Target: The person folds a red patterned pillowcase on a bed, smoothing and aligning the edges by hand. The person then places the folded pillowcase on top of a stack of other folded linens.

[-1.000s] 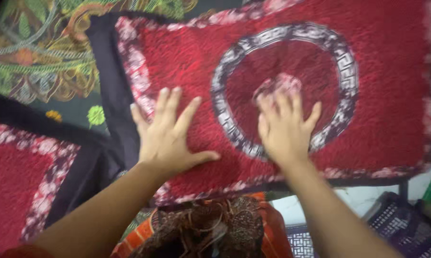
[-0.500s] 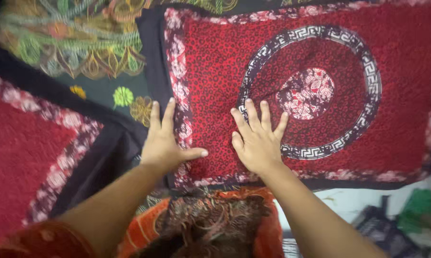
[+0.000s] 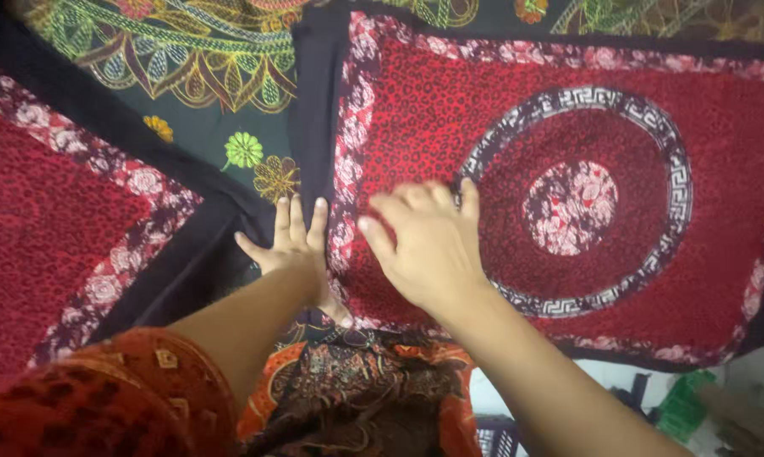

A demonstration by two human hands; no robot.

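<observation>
While both hands lie flat, fingers [image 3: 296, 222] spread w/ nothing pinched, left hand [image 3: 291, 250] rests on the black border and right hand [image 3: 426, 245] on the red patterned cloth [image 3: 720, 144], just beside its grey ring. Cloth overlaps a dark green floral sheet [image 3: 196, 127]; another red cloth [image 3: 35, 220] lies at left.

a pale floor [image 3: 606, 377] shows at the lower right, with what may be dark plastic crates [image 3: 496, 436] and something green [image 3: 682, 406].

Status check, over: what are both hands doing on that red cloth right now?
Left hand flat, fingers spread, on the black border. Right hand open, palm down on the red patterned cloth. Nothing held. Nothing in the way.
</observation>
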